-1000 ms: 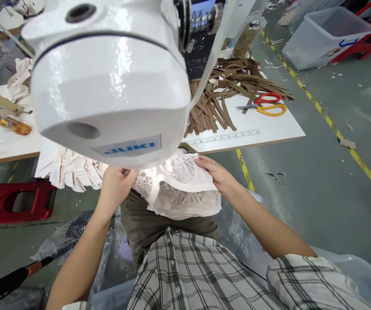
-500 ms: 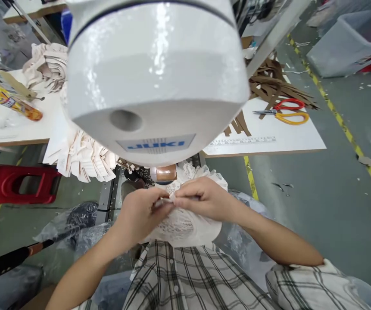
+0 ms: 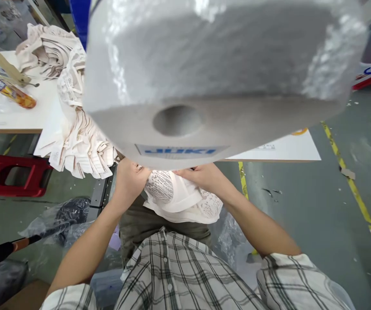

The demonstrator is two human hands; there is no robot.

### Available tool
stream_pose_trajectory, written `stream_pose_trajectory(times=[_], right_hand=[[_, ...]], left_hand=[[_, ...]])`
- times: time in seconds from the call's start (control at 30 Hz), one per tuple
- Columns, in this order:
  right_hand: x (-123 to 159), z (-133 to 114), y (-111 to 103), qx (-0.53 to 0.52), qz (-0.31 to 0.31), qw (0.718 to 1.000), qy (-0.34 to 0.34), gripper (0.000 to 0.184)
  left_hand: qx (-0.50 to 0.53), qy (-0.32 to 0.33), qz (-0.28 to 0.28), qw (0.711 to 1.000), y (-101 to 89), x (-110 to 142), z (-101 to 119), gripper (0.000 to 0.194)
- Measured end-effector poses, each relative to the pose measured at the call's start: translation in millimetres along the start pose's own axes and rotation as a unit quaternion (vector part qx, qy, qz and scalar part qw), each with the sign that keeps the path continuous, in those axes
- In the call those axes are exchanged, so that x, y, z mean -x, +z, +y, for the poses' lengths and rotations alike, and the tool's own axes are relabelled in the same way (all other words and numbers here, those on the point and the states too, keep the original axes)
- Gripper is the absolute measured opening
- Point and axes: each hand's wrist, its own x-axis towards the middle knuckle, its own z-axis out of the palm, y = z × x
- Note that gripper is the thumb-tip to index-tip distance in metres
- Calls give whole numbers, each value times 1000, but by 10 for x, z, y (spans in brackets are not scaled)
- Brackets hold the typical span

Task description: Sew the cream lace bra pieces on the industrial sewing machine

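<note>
A white lace bra [image 3: 182, 196] hangs over my lap, below the white JUKI sewing machine head [image 3: 185, 146]. My left hand [image 3: 131, 180] is closed on its upper left edge, beside a lace cup. My right hand [image 3: 207, 177] pinches the bra's upper edge further right, fingers partly behind the machine head. The machine head hides the needle area and the fingertips of both hands from me.
At the left, stacked cream fabric pieces [image 3: 78, 148] spill over the edge of a white table [image 3: 51, 114]. A yellow snack tube [image 3: 9, 88] lies there. A red stool [image 3: 10, 174] stands below. Plastic bags [image 3: 72, 215] lie on the floor.
My hands have moved apart, from nearly touching to opposite sides of the bra, which is now spread out. My view has moved closer to the machine head, which covers more.
</note>
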Motion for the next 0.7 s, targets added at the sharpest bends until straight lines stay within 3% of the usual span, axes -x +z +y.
stream_pose_trajectory(times=[0.3,0.57,0.7], right_hand=[[-24,-10,7,-4,3,1000,15,61],[22,113,97,-63,8,998,27,53],[71,150,89,-91,7,995,43,52]], left_hand=[[-21,15,-8,1000,-5,-26,-30,2],[-19,42,-3,999,-51,-44,-48,3],[-23,21,1,1000,-77,-20,-101,3]])
